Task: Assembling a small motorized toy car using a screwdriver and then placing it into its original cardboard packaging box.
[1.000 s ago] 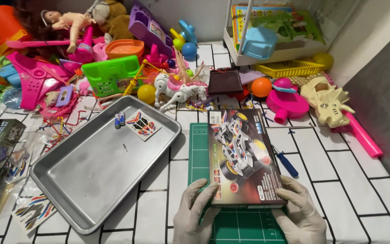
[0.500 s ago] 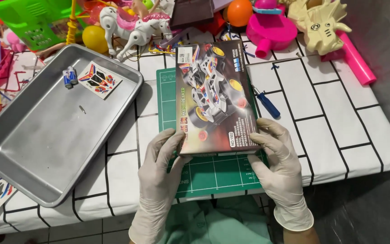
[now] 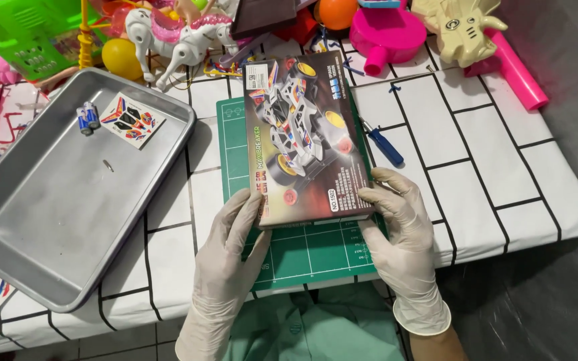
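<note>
Both gloved hands are gripping a flat cardboard box [image 3: 306, 137] by its near end: the left hand [image 3: 230, 257] is closing on the near-left corner, at about 7 o'clock of the box, and the right hand [image 3: 399, 230] is clasping the near-right edge, at about 5 o'clock. The box, printed with a toy racing car, is lying over a green cutting mat [image 3: 302, 251] on the tiled surface [image 3: 483, 167], its near end seeming slightly raised. Its long axis is running from 6 to 12 o'clock, leaning a little toward 11; the far end is pointing at the toy pile. The box is likely light and stiff, with a glossy, somewhat slippery skin and crushable walls, so the short edges and corners are offering the safest hold. A blue screwdriver [image 3: 384, 144] is lying just beside the box at 3 o'clock. At 9 o'clock a metal tray [image 3: 55, 227] is carrying a sticker sheet [image 3: 128, 120] and two small batteries [image 3: 87, 118]. A toy horse [image 3: 168, 37] is standing at 11 o'clock.
</note>
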